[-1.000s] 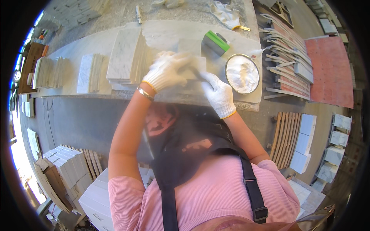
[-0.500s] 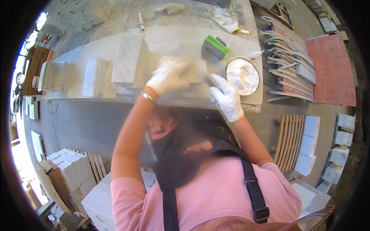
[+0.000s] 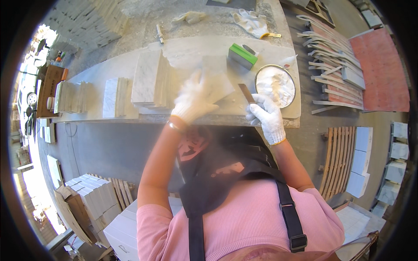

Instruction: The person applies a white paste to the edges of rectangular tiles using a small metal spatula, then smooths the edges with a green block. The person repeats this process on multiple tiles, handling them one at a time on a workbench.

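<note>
My left hand (image 3: 191, 102), in a white knit glove, lies with fingers stretched and thumb out at the left edge of a pale grey tile (image 3: 218, 88). Haze over the picture blurs its fingertips, so firm contact is unclear. In my gloved right hand (image 3: 268, 118) is a flat metal scraper (image 3: 247, 93), its blade pointing up and left, beside the tile. A round bowl of white paste (image 3: 275, 87) stands just beyond that hand. Left of my left hand is a stack of white marbled tiles (image 3: 149, 78) standing on edge.
Behind the bowl sit a green block (image 3: 242, 56) and spare white gloves (image 3: 251, 24). A marker-like tube (image 3: 160, 34) lies farther back. More upright tiles (image 3: 114, 98) line the bench to the left. A wooden pallet (image 3: 339, 162) and strapping-like strips (image 3: 335, 65) are at right.
My right hand has shifted toward the bowl's near side, and its scraper now shows clearly. My left hand has moved slightly nearer me, and the tile beside it appears turned. The whole view has shifted slightly.
</note>
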Motion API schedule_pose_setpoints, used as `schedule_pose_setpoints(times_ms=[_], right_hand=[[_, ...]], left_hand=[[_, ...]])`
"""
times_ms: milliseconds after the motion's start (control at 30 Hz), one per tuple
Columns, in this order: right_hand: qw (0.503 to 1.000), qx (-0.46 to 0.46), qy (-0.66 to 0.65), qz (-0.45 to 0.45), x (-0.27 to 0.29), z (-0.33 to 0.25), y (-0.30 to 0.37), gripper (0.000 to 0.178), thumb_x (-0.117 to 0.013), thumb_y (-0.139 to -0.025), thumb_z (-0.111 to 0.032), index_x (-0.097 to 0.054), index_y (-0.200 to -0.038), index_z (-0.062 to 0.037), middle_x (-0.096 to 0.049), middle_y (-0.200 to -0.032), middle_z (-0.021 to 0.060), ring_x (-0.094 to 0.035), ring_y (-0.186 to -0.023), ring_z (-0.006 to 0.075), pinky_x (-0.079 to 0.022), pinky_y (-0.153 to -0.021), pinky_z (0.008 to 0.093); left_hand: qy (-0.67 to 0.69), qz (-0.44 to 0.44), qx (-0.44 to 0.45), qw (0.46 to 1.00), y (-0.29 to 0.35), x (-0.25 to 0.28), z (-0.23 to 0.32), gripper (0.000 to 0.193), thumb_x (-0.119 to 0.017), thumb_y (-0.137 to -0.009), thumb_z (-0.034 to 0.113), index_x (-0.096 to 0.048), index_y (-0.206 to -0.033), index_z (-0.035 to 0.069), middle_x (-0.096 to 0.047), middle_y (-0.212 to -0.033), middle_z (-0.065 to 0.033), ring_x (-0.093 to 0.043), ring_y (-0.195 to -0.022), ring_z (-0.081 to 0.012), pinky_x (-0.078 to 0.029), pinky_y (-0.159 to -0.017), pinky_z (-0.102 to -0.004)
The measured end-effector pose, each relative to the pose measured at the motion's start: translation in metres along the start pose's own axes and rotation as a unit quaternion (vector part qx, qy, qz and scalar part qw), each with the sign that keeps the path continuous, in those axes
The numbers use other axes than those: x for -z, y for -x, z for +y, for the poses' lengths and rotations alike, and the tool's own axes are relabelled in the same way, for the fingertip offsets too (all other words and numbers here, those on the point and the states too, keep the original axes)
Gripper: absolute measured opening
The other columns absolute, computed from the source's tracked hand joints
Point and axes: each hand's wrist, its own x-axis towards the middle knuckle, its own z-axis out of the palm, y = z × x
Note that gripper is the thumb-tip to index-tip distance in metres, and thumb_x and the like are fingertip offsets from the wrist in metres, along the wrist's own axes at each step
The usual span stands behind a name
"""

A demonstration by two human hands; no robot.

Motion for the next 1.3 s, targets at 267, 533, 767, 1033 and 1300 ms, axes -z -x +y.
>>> schedule_pose_setpoints(times_ms=[267, 533, 767, 1033, 1300], right_hand=[[0.997, 0.045, 0.017, 0.054, 0.034, 0.001, 0.011, 0.019, -0.064, -0.103, -0.011, -0.065, -0.120, -0.0012, -0.075, -0.099, 0.0089, -0.071, -0.077, 0.0140, -0.057, -0.065, 0.0268], [0.818, 0.261, 0.454, 0.238, 0.110, -0.016, 0.009, 0.016, -0.076, -0.094, -0.014, -0.072, -0.108, -0.0073, -0.072, -0.106, 0.0077, -0.070, -0.093, 0.0204, -0.054, -0.086, 0.0312], [0.861, 0.193, 0.407, 0.234, 0.134, -0.007, 0.004, 0.015, -0.073, -0.098, -0.012, -0.071, -0.109, -0.0037, -0.070, -0.101, 0.0028, -0.066, -0.091, 0.0124, -0.054, -0.085, 0.0284], [0.949, 0.109, 0.218, 0.202, 0.128, 0.017, -0.021, 0.014, -0.069, -0.100, -0.017, -0.071, -0.107, -0.0053, -0.070, -0.092, -0.0020, -0.062, -0.079, 0.0062, -0.052, -0.063, 0.0247], [0.976, 0.105, 0.109, 0.155, 0.100, 0.018, -0.026, 0.019, -0.070, -0.100, -0.017, -0.071, -0.111, -0.0015, -0.072, -0.094, 0.0042, -0.070, -0.082, 0.0119, -0.058, -0.067, 0.0288]], left_hand=[[0.061, 0.048, -0.003, 0.997, 0.010, -0.003, -0.008, 0.115, -0.091, -0.066, 0.034, -0.033, -0.162, 0.007, -0.049, -0.151, -0.0228, -0.053, -0.133, -0.0451, -0.050, -0.106, -0.0540], [0.364, 0.119, 0.021, 0.924, 0.050, -0.003, 0.008, 0.124, -0.095, -0.063, 0.028, -0.028, -0.164, 0.001, -0.050, -0.154, -0.0257, -0.053, -0.140, -0.0369, -0.044, -0.115, -0.0426], [0.699, 0.035, -0.001, 0.714, 0.065, -0.010, 0.034, 0.128, -0.094, -0.062, 0.013, -0.023, -0.168, 0.003, -0.047, -0.160, -0.0133, -0.049, -0.142, -0.0250, -0.039, -0.119, -0.0406], [0.740, -0.006, -0.023, 0.672, 0.072, -0.030, 0.041, 0.127, -0.098, -0.062, 0.022, -0.028, -0.166, 0.000, -0.041, -0.165, -0.0115, -0.044, -0.146, -0.0248, -0.035, -0.122, -0.0421], [0.700, -0.025, 0.014, 0.713, 0.087, -0.046, 0.049, 0.121, -0.097, -0.064, 0.032, -0.035, -0.162, -0.004, -0.043, -0.164, -0.0136, -0.037, -0.152, -0.0255, -0.026, -0.125, -0.0401]])
